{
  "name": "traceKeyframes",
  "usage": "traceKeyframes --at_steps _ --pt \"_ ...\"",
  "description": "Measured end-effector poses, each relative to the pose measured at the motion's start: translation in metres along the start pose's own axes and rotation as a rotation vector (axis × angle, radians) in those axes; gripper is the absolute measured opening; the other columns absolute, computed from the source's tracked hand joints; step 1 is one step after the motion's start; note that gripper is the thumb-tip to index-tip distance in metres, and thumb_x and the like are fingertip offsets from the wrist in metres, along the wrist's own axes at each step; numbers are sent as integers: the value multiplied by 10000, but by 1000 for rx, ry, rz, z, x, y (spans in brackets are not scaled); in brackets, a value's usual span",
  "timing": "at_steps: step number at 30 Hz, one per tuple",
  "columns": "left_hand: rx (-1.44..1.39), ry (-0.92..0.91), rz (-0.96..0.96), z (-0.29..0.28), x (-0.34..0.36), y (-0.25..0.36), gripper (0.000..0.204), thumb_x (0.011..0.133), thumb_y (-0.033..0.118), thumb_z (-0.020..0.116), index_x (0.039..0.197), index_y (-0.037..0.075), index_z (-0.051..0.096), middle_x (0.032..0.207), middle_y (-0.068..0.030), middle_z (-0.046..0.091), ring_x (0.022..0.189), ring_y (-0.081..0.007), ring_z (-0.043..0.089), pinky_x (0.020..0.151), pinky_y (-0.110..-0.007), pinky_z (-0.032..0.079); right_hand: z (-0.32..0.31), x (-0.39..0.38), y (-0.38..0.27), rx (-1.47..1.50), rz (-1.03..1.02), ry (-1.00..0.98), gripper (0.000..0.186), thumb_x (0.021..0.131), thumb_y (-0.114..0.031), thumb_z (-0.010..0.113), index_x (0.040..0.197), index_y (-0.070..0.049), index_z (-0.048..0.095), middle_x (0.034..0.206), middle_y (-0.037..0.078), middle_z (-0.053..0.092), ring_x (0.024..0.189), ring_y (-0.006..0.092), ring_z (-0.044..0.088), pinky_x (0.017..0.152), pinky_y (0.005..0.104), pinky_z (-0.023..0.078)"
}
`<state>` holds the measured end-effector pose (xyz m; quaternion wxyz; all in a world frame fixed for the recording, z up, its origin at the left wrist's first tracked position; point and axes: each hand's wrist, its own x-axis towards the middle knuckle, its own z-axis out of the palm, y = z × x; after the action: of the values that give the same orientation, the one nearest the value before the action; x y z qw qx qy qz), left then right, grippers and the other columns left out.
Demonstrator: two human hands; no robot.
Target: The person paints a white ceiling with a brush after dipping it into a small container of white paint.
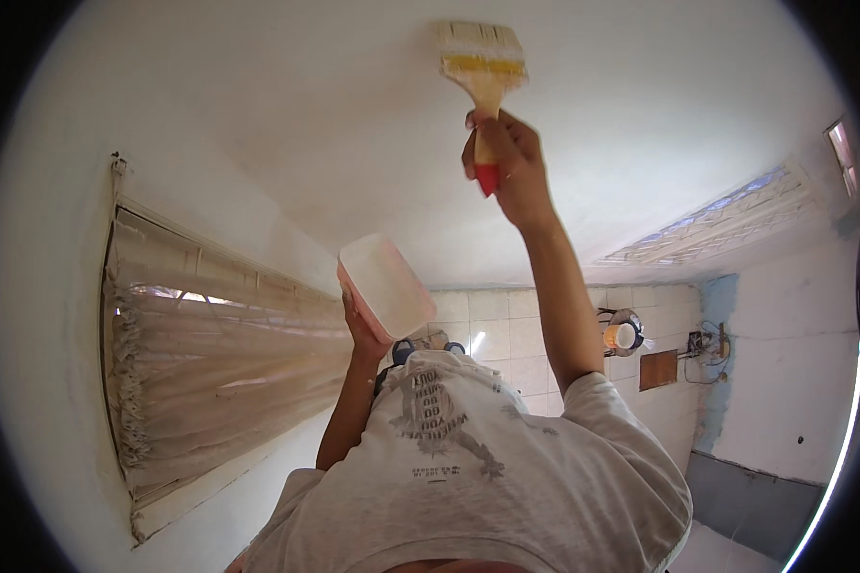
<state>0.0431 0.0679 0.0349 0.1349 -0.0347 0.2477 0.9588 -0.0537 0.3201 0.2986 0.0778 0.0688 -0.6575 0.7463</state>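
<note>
My right hand (508,158) is raised in front of me, its fingers wrapped round the handle of a wide paintbrush (484,69). The brush has pale bristles, a yellow band and a wooden handle with a red end. Its bristles point up at the white wall (354,124); whether they touch it I cannot tell. Lower and to the left, my left hand (361,329) grips the side of a pinkish, rounded rectangular plastic tub (388,286). The tub is tilted, and its pale inside shows.
At the left, a beige curtain (229,353) covers a framed window. A patterned grille window (707,220) is at the right. Below, on the tiled floor (516,325), stand an orange-and-white container (621,336) and a brown square panel (657,371), with wires (712,349) beside them.
</note>
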Motion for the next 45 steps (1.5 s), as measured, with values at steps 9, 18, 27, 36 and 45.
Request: traceKeyframes --at_steps 9,18,27,36,45 --pt "-84 63 71 -34 6 21 735 1058 662 492 1629 216 369 1599 -27 493 1443 -290 510 1182 -537 459 -38 -71 311 -76 468 6 457 1140 -494 467 1015 -65 566 623 61 592 494 105 470 476 286 370" --pt "-121 28 -19 -45 22 36 728 1055 653 503 1634 233 368 1600 5 489 1446 -269 505 1191 -528 442 -22 -17 183 272 520 53 220 1068 -243 549 1073 -29 595 629 40 535 526 111 428 489 268 327" --pt "7 -85 -84 -28 36 45 709 1090 655 400 1660 244 311 1617 -58 468 1452 -297 516 1179 -545 479 16 16 -9 -102 -110 20 356 1140 -381 483 1054 -51 582 601 12 506 482 89 383 467 253 287" --pt "-45 28 -143 -53 26 54 730 1077 653 445 1650 214 338 1599 -30 495 1465 -271 494 1218 -503 421 -6 -54 275 -75 328 133 463 1145 -516 439 1234 -74 542 586 11 467 461 110 393 447 276 308" --pt "-2 79 -114 -61 17 63 699 1050 633 516 1602 212 429 1563 -17 536 1424 -266 532 1185 -498 448 -22 -73 311 217 656 266 175 1075 -190 505 1114 -32 570 622 -28 427 512 91 372 469 258 279"
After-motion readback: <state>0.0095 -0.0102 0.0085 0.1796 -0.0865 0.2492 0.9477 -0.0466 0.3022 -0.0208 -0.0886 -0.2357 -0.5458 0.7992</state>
